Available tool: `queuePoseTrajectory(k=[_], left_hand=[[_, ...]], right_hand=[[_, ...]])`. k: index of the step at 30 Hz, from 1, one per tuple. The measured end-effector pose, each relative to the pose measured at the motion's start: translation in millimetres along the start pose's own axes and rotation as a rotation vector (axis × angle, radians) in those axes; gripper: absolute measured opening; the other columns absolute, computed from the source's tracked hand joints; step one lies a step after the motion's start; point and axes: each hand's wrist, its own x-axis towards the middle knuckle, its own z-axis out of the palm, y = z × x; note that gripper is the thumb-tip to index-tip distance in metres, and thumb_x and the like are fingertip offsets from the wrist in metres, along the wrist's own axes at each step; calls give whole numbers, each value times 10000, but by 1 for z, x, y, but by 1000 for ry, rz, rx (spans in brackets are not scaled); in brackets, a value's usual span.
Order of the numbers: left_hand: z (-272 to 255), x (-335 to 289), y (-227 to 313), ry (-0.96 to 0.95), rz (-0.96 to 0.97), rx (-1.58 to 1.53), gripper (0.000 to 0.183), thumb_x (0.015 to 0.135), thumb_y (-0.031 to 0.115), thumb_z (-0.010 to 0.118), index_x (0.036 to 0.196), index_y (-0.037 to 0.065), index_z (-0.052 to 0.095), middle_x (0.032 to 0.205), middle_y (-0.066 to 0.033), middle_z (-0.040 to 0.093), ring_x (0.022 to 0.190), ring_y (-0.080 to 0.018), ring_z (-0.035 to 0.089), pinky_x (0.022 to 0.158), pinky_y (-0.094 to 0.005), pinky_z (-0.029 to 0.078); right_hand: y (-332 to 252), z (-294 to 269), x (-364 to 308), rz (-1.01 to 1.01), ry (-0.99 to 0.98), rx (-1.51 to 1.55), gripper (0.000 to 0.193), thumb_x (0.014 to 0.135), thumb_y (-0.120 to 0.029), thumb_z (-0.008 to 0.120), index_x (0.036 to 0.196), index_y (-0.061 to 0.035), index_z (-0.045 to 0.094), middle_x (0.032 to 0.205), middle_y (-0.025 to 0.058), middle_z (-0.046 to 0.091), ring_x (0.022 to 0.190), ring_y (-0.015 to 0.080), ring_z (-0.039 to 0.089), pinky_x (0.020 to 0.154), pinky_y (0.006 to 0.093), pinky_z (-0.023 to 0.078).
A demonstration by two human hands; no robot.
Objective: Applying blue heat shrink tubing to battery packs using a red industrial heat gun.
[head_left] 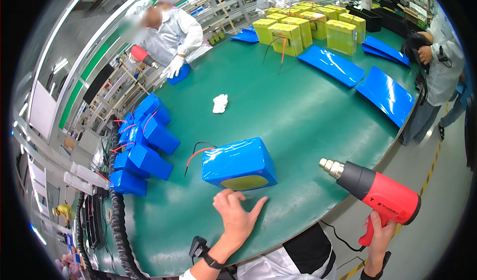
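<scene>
On my feed, R hand grips the heat gun by its handle, lower right, prob. for easy aim, L hand loosely open nr blue pack mid-frame.

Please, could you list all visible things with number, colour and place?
Work table: one, green, centre
Nearest battery pack: one, blue, near middle
Clustered battery packs: at least six, blue, table's left
Boxy packs: ten or more, yellow-green, far end
Flat film sheets: at least four, blue, far end and right
Crumpled tissue: one, white, mid-table
Ribbed hose: at least one, black, left edge
Near heat gun: one, red-black, lower right
Far heat gun: one, red, upper left
Co-workers: several, mostly white-coated, around table
Wristbands: two, black, wrists
Left hand: one, bare, lower centre
Right hand: one, bare, lower right
</scene>
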Motion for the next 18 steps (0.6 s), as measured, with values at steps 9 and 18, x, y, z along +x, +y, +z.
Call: queuePoseTrajectory(k=[9,18], left_hand=[[15,26,4,205,357,251,917,595,359,985,1358,340,478,1523,-244,289,1456,-493,228,1188,-650,76],[10,34,7,90,275,185,866,611,205,973,1326,316,498,1550,-206,283,1452,-446,279,1184,-660,97]], right_hand=[[-2,-9,2,-3,-14,2,275,923,-119,703,1118,-3,547,835,79,614,638,153,593,571,292,497],[-10,-6,12,195,46,261,284,961,-258,674,1052,-38,519,774,72,573,599,146,561,519,280,472]])
